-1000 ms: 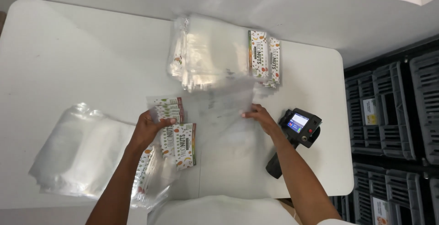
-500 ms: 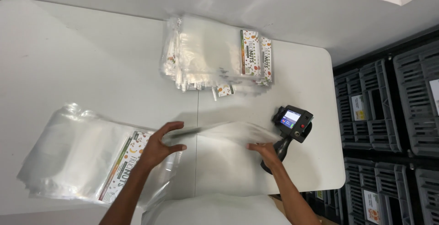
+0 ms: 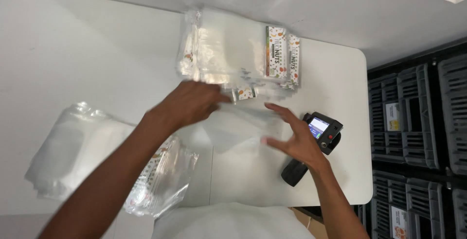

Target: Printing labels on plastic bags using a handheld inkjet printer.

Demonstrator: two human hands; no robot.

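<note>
Bench [image 3: 87, 59]: plain white. Far pouch stack [image 3: 228, 54]: clear film, white label strips speckled with small orange, red and green fruit shapes. Near pouch stack [image 3: 73, 156]: clear, same speckled print. Handheld printer [image 3: 316, 139]: black, blue screen, red button. Crates [image 3: 418, 122]: dark grey, slatted.

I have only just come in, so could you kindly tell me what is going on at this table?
A person is handling clear plastic pouches on a white table. The left hand reaches toward the far stack of pouches, and a single clear pouch lies between it and the open right hand. Another pile of pouches lies at the near left, and a handheld printer rests by the right hand.
</note>
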